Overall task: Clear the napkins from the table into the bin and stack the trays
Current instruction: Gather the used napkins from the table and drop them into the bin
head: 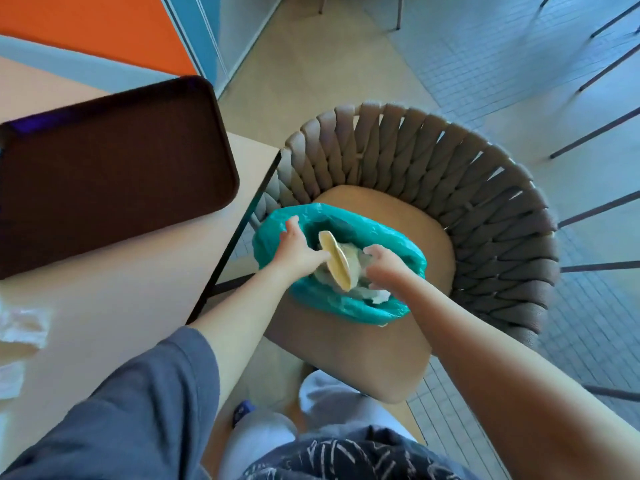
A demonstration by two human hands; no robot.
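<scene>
A bin lined with a teal bag (349,308) rests on a chair seat to the right of the table. My left hand (299,251) grips the bag's left rim. My right hand (384,268) reaches into the opening, fingers closed on crumpled napkins (356,261) lying inside beside a tan disc-shaped item (337,261). A dark brown tray (110,174) sits on the table at the upper left, its corner overhanging the edge. White crumpled napkins (24,329) lie on the table at the far left.
A woven-back chair (450,174) with a tan seat holds the bin. The beige table (138,289) ends at a dark edge just left of the bin. Thin chair legs (588,133) stand on the tiled floor at the right.
</scene>
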